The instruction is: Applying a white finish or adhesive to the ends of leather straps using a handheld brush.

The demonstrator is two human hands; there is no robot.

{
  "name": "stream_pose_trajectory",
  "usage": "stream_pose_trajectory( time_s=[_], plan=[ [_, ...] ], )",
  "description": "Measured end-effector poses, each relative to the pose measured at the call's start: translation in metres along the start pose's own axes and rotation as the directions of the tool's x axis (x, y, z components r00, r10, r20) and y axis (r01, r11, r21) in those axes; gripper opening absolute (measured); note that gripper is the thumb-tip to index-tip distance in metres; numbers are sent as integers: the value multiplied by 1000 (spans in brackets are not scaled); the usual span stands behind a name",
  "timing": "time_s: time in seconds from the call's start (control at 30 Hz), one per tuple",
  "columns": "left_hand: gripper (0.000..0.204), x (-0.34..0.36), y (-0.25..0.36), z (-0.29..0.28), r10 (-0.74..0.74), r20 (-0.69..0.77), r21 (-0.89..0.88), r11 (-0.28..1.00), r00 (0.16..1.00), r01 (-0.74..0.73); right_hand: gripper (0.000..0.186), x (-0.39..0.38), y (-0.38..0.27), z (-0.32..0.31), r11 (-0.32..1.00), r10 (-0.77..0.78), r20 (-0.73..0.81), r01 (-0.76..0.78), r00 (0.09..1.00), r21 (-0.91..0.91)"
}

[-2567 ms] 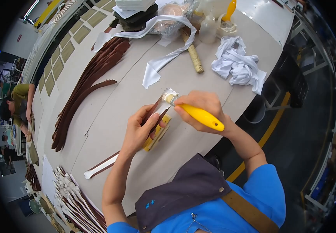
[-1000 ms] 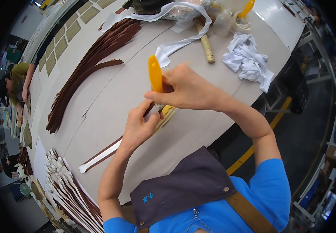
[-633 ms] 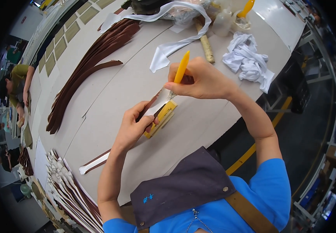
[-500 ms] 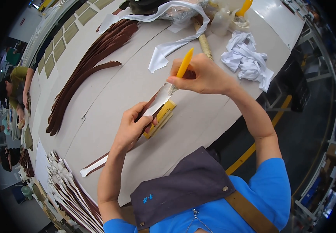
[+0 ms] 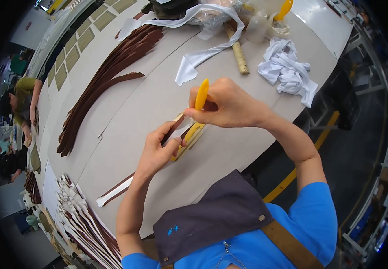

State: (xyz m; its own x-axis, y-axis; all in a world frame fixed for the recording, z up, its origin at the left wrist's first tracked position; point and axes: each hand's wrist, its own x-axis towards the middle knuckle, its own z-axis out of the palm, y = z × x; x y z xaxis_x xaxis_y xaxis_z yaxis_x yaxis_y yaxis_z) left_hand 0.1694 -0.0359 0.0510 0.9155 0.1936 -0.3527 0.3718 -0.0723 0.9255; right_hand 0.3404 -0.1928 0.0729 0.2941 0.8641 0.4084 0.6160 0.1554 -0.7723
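Observation:
My right hand [image 5: 232, 104] is closed on a yellow-handled brush [image 5: 202, 93], its handle pointing up and its tip mostly hidden by the fingers. My left hand [image 5: 158, 150] pinches a long brown strip with a white face [image 5: 117, 189], which runs back under my left forearm to the near left. The strip's far end is close to the brush tip, and the right fingertips are at or touching it. Just beside the left thumb, on the table, lies a yellow block-like object [image 5: 194, 135], partly covered by the hands.
A fan of brown strips [image 5: 102, 85] lies at left, with a stack of white-and-brown strips [image 5: 84, 217] at near left. Beyond my hands are a white ribbon [image 5: 203, 56], a pale stick [image 5: 240, 58], crumpled white cloth [image 5: 288, 71] and a glue-like pot [image 5: 280, 28]. Another person [image 5: 21, 101] works at far left.
My right hand and the brush have moved down and left, toward my left hand. The brush handle stands more upright. The strip's far end now looks shortened or bent near the fingers.

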Motion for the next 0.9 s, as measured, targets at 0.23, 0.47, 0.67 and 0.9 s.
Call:
stream_pose_trajectory(
  time_s=[0.23,0.47,0.67,0.9],
  plan=[
    [36,-2,6,-9,-80,87,-148,985,993,93,20,-1,7,-14,989,70,-10,-71,997,-131],
    [36,3,2,-15,-103,182,-214,966,978,142,16,-11,2,-37,979,113,-117,-131,987,-157],
    [35,9,7,-12,-90,189,-177,976,978,124,10,-30,-15,-41,995,75,-251,-88,965,-41],
    [34,8,22,-12,-128,232,-70,987,964,148,12,-28,-6,-30,979,-82,-166,48,983,-197]
  ],
)
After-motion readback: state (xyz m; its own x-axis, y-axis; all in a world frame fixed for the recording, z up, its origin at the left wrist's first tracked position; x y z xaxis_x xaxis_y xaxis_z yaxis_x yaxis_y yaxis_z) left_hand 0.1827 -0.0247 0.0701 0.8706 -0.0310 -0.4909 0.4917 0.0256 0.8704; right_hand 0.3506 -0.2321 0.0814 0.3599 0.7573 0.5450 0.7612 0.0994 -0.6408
